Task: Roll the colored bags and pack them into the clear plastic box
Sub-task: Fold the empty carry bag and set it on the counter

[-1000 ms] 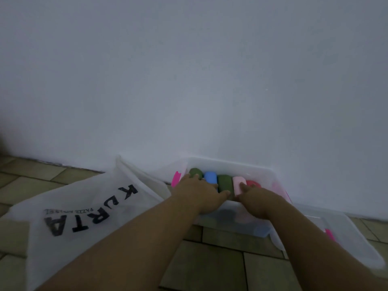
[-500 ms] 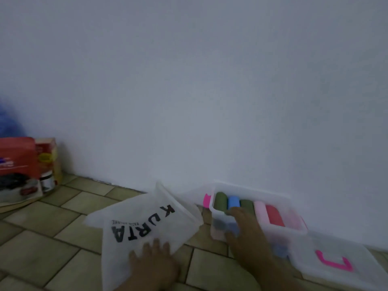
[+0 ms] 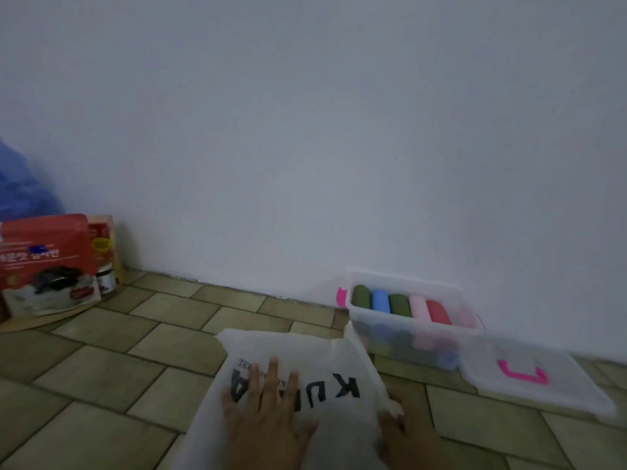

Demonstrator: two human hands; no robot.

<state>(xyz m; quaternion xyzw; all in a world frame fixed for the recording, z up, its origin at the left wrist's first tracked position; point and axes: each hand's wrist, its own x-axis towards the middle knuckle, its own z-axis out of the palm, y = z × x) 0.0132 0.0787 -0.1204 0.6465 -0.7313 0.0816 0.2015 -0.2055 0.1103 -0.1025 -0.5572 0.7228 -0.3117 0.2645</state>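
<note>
The clear plastic box (image 3: 412, 329) stands on the tiled floor against the white wall. Several rolled bags lie side by side in it: green (image 3: 361, 296), blue (image 3: 381, 300), green, pink (image 3: 419, 305) and red (image 3: 438, 312), with more rolls dimly visible below. A white bag with black letters (image 3: 305, 361) lies flat on the floor in front of me. My left hand (image 3: 264, 422) rests flat on it with fingers spread. My right hand (image 3: 407, 432) grips the bag's right edge.
The box's clear lid (image 3: 559, 398) with a pink handle lies on the floor right of the box. At far left, a red food packet (image 3: 47, 262) and a carton lean by the wall, with a blue bag (image 3: 20, 184) behind them.
Both hands left the box's rolls and came back to the white bag. The left hand now lies flat on it and the right hand holds its edge. The view swung left.
</note>
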